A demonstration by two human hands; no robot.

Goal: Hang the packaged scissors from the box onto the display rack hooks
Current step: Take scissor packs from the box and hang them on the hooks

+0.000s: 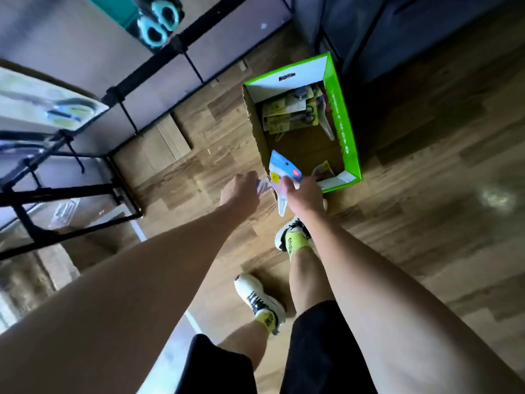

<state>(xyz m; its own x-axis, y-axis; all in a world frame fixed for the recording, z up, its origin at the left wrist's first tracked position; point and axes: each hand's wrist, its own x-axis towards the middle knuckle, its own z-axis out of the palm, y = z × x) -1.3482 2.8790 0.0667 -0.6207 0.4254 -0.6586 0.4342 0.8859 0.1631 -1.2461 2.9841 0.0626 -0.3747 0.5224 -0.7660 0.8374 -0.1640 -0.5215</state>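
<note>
A green and white cardboard box [343, 132] stands open on the wooden floor, with several packaged scissors [292, 112] piled at its far end. My right hand [305, 194] grips a blue and white scissors package [284, 172] just above the box's near corner. My left hand [241, 191] is curled beside it and pinches a pale package edge [262, 185]; what that package is stays blurred. The black display rack [119, 92] rises at the left, with teal-handled scissors [159, 24] hanging near the top.
More packaged scissors [65, 109] hang on the rack's left side. A dark cabinet [397, 29] stands behind the box. My two feet in white shoes [260, 300] stand on the floor below my hands.
</note>
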